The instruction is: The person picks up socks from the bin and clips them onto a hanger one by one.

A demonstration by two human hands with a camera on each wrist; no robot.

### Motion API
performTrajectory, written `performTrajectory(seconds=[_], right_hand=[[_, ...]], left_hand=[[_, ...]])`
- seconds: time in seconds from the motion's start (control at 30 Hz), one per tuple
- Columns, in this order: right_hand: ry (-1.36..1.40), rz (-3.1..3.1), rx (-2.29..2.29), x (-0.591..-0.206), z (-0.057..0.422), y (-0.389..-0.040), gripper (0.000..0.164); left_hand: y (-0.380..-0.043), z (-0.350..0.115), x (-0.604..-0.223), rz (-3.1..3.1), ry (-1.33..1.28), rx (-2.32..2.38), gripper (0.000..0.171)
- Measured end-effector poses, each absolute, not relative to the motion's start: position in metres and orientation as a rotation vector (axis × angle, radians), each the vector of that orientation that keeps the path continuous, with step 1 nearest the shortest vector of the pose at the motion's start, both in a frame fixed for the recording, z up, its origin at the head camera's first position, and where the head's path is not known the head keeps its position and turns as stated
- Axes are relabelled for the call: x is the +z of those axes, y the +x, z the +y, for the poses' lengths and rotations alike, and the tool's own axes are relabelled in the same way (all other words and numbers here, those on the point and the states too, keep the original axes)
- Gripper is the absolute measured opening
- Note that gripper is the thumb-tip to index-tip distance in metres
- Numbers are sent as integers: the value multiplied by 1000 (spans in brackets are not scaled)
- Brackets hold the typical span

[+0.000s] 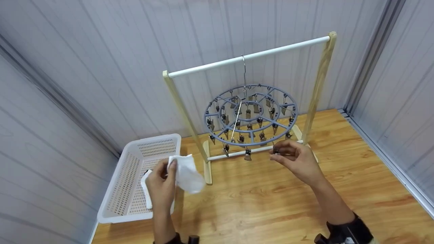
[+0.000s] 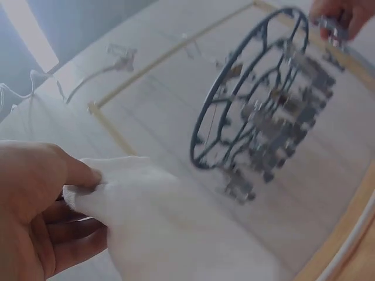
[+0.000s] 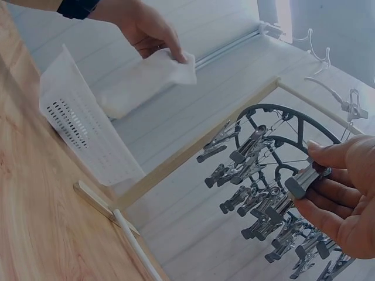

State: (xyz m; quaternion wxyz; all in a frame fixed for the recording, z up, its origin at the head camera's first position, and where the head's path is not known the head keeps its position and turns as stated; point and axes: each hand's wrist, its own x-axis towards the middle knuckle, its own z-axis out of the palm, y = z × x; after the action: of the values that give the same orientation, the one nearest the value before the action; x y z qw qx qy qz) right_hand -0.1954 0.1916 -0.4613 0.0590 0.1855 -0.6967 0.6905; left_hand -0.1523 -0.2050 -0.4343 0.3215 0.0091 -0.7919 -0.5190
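My left hand [image 1: 162,186] pinches a white sock [image 1: 186,173] by its top edge, thumb in front, and the rest of it hangs down to the right. To the right, my right hand [image 1: 300,162] holds a small metal clip [image 3: 302,182] between thumb and fingers. That clip belongs to a round grey clip hanger [image 1: 251,144], whose rings carry several more metal clips. From the left wrist view, the sock [image 2: 170,216] spreads below the thumb. Whether the held clip's mouth is parted is hard to tell.
The hanger hooks over the white rod [image 1: 210,66] of a wooden-legged stand [image 1: 320,84]. A white perforated basket [image 1: 117,189] sits at the left on the wood-grain surface [image 1: 244,210], with another white cloth piece [image 1: 146,191] inside. Panelled walls [image 1: 101,67] enclose the back and sides.
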Motion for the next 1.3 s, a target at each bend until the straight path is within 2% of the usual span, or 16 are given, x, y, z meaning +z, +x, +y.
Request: performTrajectory(seconds=[0.43, 1.03, 1.3], right_hand=[[544, -2092, 2050, -457, 200, -197, 28], [532, -2105, 2104, -456, 195, -189, 26], [531, -2086, 2128, -455, 193, -189, 27]], left_hand=[[-144, -156, -447, -2220, -273, -1411, 6], [-157, -92, -473, -2242, -293, -1664, 13], [-161, -83, -479, -2225, -323, -1712, 6]])
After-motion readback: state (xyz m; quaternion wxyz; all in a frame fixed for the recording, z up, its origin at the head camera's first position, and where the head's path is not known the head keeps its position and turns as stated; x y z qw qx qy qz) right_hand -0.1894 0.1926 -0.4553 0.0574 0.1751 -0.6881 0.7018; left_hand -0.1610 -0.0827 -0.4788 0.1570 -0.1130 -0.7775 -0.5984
